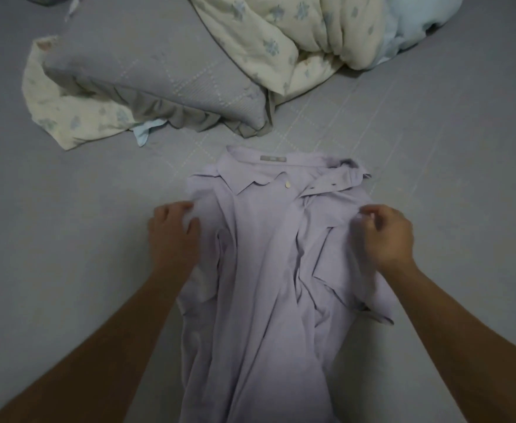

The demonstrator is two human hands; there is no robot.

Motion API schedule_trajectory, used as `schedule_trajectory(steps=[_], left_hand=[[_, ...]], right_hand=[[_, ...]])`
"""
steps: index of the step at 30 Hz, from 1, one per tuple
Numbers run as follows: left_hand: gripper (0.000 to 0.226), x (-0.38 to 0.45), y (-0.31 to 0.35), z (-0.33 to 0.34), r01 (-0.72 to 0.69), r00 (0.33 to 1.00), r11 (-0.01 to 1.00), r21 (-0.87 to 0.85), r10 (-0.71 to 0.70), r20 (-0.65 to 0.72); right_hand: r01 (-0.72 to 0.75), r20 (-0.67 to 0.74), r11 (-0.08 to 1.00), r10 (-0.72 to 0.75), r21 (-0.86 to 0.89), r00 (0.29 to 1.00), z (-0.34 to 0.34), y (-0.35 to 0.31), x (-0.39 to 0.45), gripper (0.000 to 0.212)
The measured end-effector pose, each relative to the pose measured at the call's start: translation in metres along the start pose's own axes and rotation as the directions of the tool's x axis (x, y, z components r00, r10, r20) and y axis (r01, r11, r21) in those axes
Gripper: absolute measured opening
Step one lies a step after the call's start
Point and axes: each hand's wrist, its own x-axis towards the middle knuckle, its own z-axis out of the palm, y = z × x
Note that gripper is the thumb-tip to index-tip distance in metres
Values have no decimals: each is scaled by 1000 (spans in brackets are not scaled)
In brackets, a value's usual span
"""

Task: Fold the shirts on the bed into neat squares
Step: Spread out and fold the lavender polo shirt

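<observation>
1. Lilac shirt (269, 270) lies front-up and rumpled on the grey bed (67, 270), collar away from the person.
2. Left hand (174, 233) pinches its left shoulder.
3. Right hand (385, 236) pinches the right shoulder.
4. Pillow (159, 71) and quilt (296, 35) lie beyond.

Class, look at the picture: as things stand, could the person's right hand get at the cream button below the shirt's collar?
Probably yes. The button lies exposed on the lilac shirt, with nothing over it, just ahead of the right hand. But that hand is pinching the shirt's shoulder fabric, so it would have to let go first.

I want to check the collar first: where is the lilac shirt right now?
In the head view the lilac shirt lies centre-low on the grey bed, collar toward the grey pillow, gripped by left hand and right hand.
</observation>
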Motion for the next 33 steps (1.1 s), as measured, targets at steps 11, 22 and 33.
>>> schedule_trajectory(steps=[11,22,33], left_hand=[[17,121,39,34,-51,988,998,-37,56,144],[32,151,44,28,212,974,968,135,-220,52],[52,171,85,23,270,932,956,112,-289,219]], right_hand=[[-194,165,906,141,377,976,31,-18,103,16],[-181,342,857,6,482,940,52,-58,147,37],[-365,463,733,77,574,883,55,-77,164,34]])
